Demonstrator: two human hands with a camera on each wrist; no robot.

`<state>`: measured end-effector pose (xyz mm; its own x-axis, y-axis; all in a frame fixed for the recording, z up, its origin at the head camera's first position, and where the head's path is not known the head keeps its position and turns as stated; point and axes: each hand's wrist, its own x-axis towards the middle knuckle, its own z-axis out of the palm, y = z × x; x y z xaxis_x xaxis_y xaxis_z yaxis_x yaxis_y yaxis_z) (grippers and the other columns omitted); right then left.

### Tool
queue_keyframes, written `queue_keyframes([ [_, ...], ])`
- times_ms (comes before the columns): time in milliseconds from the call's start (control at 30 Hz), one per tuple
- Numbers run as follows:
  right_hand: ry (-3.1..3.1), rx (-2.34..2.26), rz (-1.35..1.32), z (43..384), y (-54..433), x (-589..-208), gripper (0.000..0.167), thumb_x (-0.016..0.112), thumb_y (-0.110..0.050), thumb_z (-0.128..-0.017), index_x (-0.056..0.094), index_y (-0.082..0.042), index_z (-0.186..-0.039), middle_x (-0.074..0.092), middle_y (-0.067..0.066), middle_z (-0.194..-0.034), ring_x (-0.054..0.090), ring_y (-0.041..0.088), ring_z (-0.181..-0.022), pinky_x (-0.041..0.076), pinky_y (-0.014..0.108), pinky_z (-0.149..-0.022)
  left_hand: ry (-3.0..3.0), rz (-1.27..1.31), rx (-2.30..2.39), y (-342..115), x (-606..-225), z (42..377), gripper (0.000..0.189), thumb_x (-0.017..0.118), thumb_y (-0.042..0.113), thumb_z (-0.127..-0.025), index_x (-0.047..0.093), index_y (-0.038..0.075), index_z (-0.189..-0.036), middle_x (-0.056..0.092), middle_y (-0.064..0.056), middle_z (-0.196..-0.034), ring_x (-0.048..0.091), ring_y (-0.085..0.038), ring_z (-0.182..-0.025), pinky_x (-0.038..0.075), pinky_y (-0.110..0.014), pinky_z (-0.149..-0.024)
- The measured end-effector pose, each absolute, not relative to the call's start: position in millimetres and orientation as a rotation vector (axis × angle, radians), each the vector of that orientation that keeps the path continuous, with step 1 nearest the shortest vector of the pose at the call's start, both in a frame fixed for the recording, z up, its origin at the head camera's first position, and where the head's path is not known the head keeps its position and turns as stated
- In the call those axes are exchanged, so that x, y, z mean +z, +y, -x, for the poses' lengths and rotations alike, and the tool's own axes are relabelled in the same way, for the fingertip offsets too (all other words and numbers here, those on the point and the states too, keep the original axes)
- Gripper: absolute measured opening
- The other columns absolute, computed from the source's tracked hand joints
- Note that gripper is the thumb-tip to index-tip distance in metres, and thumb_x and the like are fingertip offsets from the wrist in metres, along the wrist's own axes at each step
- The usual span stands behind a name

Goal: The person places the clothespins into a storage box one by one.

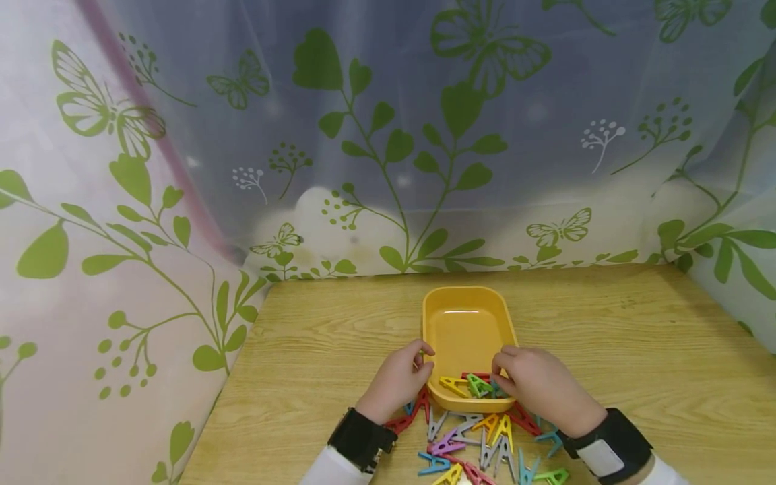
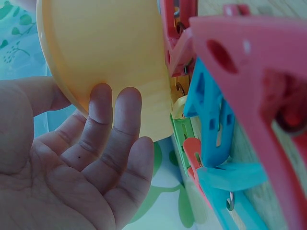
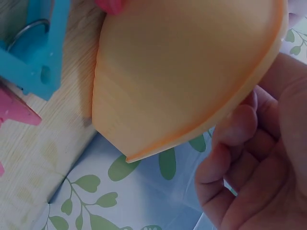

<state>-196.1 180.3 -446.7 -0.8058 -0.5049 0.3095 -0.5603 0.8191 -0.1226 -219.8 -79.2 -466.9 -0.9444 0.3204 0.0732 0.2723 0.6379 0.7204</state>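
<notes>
A yellow plastic tray (image 1: 467, 330) stands on the table with several clothespins (image 1: 453, 385) inside its near end. My left hand (image 1: 397, 378) holds the tray's left rim; in the left wrist view its thumb crosses the rim and its fingertips (image 2: 101, 103) lie against the outer wall. My right hand (image 1: 539, 384) is at the right rim. From the right wrist view, its curled fingers (image 3: 235, 127) are outside the rim, while part of the hand passes behind it. A teal clothespin (image 1: 496, 389) inside lies close to that hand, partly hidden.
Loose clothespins in many colours, such as a purple one (image 1: 446, 442) and a blue one (image 1: 434, 463), lie spread on the wooden table (image 1: 327, 337) in front of the tray. A curtain (image 1: 376, 168) with green leaves and butterflies borders the table's back and sides.
</notes>
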Motion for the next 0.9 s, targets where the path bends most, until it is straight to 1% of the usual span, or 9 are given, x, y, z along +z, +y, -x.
queue_keyframes([
  [233, -2.777, 0.323, -0.853, 194.5, 180.6, -446.1, 0.016, 0.084, -0.019, -0.086, 0.068, -0.02, -0.083, 0.056, -0.012, -0.076, 0.041, -0.004, -0.058, 0.039, 0.02, -0.055, 2.781, -0.504, 1.214, -78.3, -465.3, 219.1, 0.017, 0.063, 0.015, -0.102, 0.065, 0.009, -0.119, 0.05, 0.002, -0.079, 0.042, -0.008, -0.055, 0.034, -0.022, -0.052],
  [900, -2.798, 0.324, -0.839, 194.9, 179.4, -447.2, 0.015, 0.084, -0.021, -0.087, 0.069, -0.02, -0.082, 0.057, -0.012, -0.075, 0.042, -0.003, -0.058, 0.039, 0.02, -0.056, 2.775, -0.502, 1.229, -78.7, -465.2, 218.5, 0.017, 0.063, 0.016, -0.103, 0.065, 0.01, -0.118, 0.05, 0.002, -0.08, 0.043, -0.008, -0.056, 0.034, -0.022, -0.052],
])
